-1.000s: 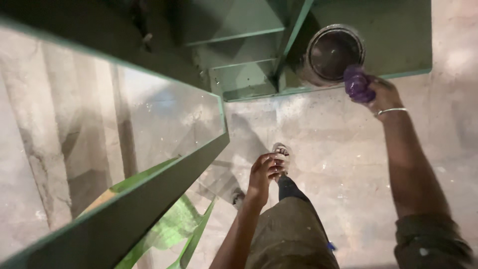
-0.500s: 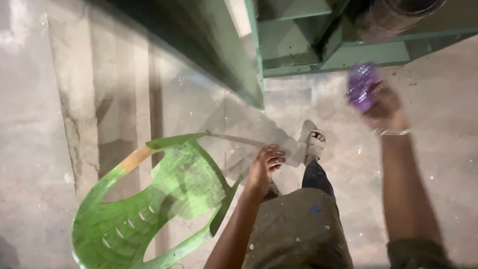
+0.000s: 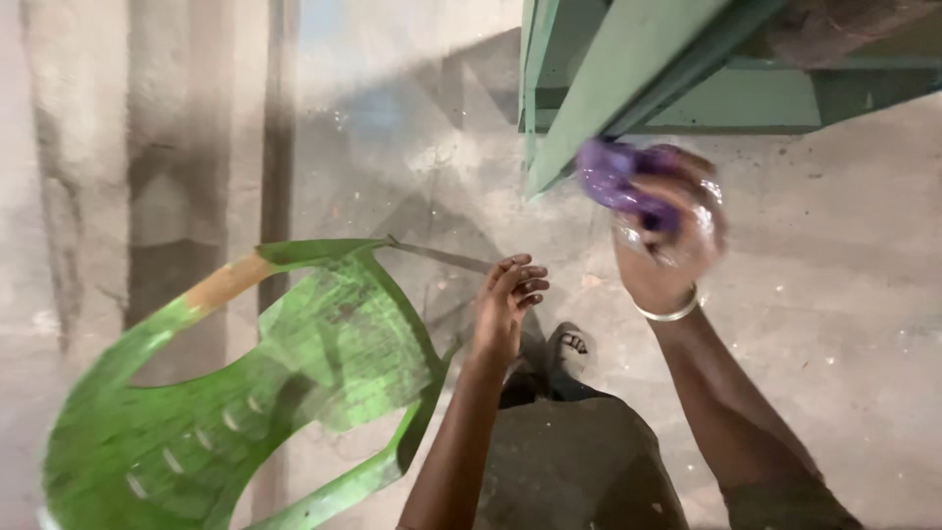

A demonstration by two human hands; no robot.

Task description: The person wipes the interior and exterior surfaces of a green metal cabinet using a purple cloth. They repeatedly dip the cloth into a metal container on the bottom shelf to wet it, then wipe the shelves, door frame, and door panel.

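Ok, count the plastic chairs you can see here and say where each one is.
1. A green plastic chair stands at the lower left on the concrete floor, just beside the empty left hand. More could sit outside the view or behind the green metal frame.

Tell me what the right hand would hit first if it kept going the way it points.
Most likely the slanted green metal edge just above the right hand, which grips a purple crumpled thing. Depth is unclear in this blurred view, so it might pass beside it.
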